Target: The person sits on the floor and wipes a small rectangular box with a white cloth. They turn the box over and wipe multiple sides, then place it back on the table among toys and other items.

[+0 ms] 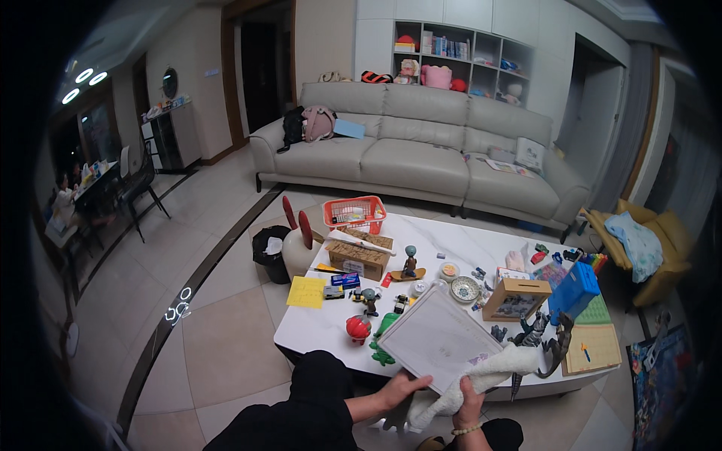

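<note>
My left hand (401,390) grips the lower left edge of a flat white board (437,338), thumb on its face; the board is tilted over the near edge of the white marble-look table (316,332). In my right hand (469,403), which wears a bead bracelet, is a white fluffy cloth (496,366), draped over the board's lower right corner. Left of the board lie a green toy (384,338) and a red round toy (359,328). Toy dinosaurs (558,344) stand to its right.
On the table are a cardboard box (361,253), red basket (355,214), patterned dish (466,288), wooden frame box (516,299), blue case (573,290) and small toys. A black bin (272,253) stands left of it, a grey sofa (417,160) behind, a yellow armchair (665,237) at right.
</note>
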### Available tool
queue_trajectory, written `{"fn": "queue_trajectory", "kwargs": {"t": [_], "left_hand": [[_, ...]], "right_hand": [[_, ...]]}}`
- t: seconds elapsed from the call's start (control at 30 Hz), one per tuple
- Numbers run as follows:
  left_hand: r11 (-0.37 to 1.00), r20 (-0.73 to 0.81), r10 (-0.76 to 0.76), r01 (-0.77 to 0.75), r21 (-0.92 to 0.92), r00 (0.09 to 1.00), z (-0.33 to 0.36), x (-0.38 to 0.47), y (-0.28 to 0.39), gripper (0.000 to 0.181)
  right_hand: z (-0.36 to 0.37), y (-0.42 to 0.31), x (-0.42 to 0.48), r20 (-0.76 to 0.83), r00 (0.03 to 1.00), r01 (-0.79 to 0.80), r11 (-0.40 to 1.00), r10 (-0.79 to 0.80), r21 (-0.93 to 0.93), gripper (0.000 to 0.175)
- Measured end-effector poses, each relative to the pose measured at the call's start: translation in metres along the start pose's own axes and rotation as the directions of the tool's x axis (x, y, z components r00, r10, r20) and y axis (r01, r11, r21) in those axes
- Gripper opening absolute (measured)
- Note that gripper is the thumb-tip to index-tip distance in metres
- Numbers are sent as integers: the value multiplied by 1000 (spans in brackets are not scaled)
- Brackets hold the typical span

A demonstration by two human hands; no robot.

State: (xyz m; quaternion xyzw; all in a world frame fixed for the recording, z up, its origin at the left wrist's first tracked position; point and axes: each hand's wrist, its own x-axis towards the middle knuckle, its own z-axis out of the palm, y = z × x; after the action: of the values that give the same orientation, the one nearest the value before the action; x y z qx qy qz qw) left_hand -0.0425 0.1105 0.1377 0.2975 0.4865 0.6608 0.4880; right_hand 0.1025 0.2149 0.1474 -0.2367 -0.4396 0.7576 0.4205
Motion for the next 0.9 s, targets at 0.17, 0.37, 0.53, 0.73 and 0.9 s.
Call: {"fn": "queue_trajectory", "kwargs": {"t": [0.17, 0.37, 0.53, 0.73, 0.9], "left_hand": [[953, -300, 149, -218, -211, 942, -24, 0, 30, 67], [987, -69, 82, -71, 144, 994, -42, -16, 59, 79], [987, -102, 161, -160, 21, 982, -42, -4, 33, 84], [957, -179, -5, -47, -286, 984, -51, -13, 26, 79], [958, -284, -33, -51, -282, 958, -62, -24, 34, 80]], "right_hand": [[-30, -20, 6, 27, 999, 32, 978, -26, -208, 60], [-41, -33, 1, 60, 998, 42, 942, -24, -333, 49], [-29, -41, -16, -121, 988, -127, 941, 93, -315, 37], [-4, -28, -1, -22, 980, -199, 976, 198, -93, 68], [10, -8, 8, -30, 976, -220, 962, 218, -161, 65]]}}
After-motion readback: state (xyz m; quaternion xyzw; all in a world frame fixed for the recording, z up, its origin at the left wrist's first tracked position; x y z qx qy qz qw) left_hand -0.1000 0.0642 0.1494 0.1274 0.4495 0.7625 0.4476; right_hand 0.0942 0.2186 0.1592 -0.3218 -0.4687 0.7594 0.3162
